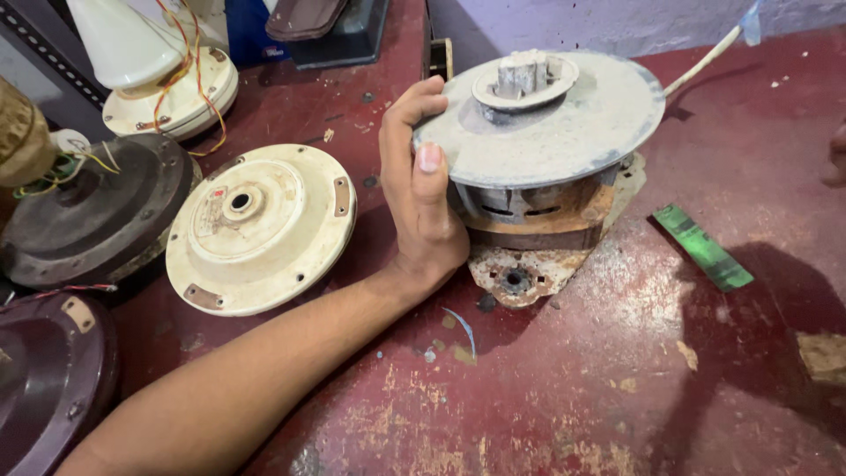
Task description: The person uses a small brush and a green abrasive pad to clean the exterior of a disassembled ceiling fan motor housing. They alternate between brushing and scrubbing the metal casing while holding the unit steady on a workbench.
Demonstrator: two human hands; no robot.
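Note:
A dusty grey motor (564, 132) with a wide round pulley on top and a rusty mounting plate (520, 273) underneath stands on the worn red floor (573, 379). My left hand (421, 189) grips the pulley's left rim, thumb on the edge and fingers curled over the top. At the far right edge only a small part of a hand (837, 154) shows, apart from the motor; I cannot tell whether it is open or shut.
A cream ceiling-fan cover (260, 229) lies left of my hand. A dark fan motor (92, 211) with wires, a cream fan body (163, 75) and a maroon cover (44, 379) sit further left. A green strip (702, 247) lies to the right of the motor.

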